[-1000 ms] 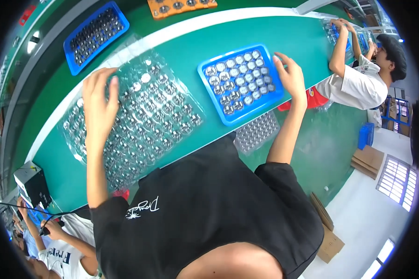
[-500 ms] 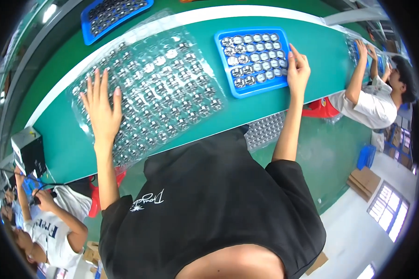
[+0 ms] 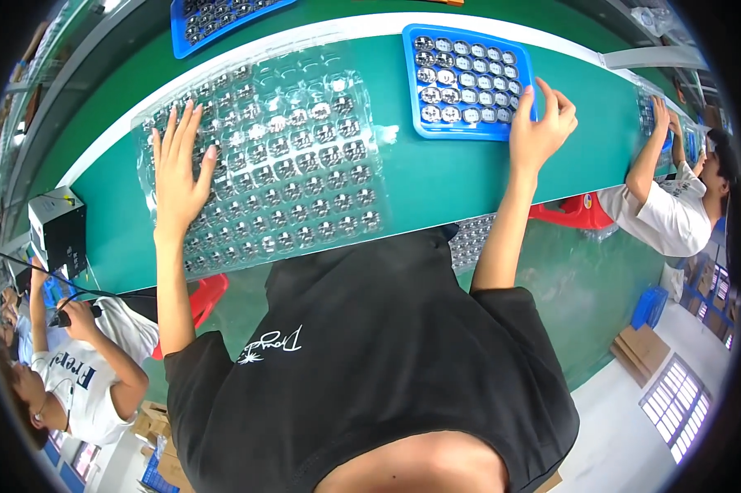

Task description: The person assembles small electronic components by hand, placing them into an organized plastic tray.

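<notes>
Stretching across the whole view, the green table (image 3: 436,177) carries everything. On it the largest thing is the clear plastic blister tray (image 3: 280,156), a wide sheet with many small pockets, most of them holding a small round metal part. It now lies more toward the middle of the table than a second ago, and looks more square to the table edge; I judge the sheet was slid or the person leaned over it.

Next in size is the blue tray (image 3: 467,80), filled with rows of the same round parts, to the right of the clear sheet and apart from it. It also sits closer to the person's front than before.

The left hand (image 3: 177,168) lies flat on the left part of the clear tray, fingers spread apart and pressing down, gripping nothing. The right hand (image 3: 539,131) rests at the blue tray's near right corner, fingers loosely curled over the rim, not closed around any part.

A second blue tray (image 3: 218,16) is behind, at the far edge.
</notes>
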Demonstrator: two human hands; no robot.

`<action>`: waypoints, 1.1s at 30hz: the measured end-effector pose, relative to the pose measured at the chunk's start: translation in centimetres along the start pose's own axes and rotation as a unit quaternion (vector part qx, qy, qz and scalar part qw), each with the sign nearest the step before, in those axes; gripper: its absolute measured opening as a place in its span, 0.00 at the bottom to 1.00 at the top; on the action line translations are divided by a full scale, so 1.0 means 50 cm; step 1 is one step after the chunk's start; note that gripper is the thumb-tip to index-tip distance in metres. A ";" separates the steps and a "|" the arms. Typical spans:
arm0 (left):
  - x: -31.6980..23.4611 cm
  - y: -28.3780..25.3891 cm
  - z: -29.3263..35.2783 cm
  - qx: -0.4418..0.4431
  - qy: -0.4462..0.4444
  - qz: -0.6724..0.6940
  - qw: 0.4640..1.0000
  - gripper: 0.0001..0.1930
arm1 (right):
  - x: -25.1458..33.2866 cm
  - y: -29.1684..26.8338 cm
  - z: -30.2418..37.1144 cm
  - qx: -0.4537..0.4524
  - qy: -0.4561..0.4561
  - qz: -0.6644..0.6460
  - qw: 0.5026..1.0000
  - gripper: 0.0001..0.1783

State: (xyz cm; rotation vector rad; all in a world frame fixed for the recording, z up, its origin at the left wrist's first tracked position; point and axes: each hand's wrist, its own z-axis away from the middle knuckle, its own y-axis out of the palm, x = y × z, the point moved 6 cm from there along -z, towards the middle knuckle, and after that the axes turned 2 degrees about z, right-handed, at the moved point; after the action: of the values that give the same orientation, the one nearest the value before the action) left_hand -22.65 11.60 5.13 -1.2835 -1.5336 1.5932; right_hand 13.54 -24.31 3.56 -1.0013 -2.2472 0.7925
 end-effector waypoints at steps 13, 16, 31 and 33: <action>-0.252 0.033 -0.128 -0.027 0.069 0.142 0.987 0.14 | 0.403 0.045 0.069 0.310 -0.216 -0.299 0.876 0.09; -0.247 0.050 -0.147 0.005 0.048 0.099 0.994 0.10 | 0.415 0.051 0.070 0.301 -0.229 -0.289 0.880 0.06; -0.333 0.043 -0.308 -0.036 0.159 0.243 0.956 0.07 | -0.126 0.122 -0.048 0.206 0.140 -0.404 0.880 0.11; -0.348 0.087 -0.354 -0.056 0.176 0.292 0.938 0.09 | -0.105 0.148 -0.046 0.230 0.147 -0.463 0.844 0.11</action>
State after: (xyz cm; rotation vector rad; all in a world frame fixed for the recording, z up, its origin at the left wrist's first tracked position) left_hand 0.75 2.50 7.30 -2.1024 -1.0838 1.4969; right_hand 21.50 -23.71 -1.34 0.2168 -1.8010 0.6065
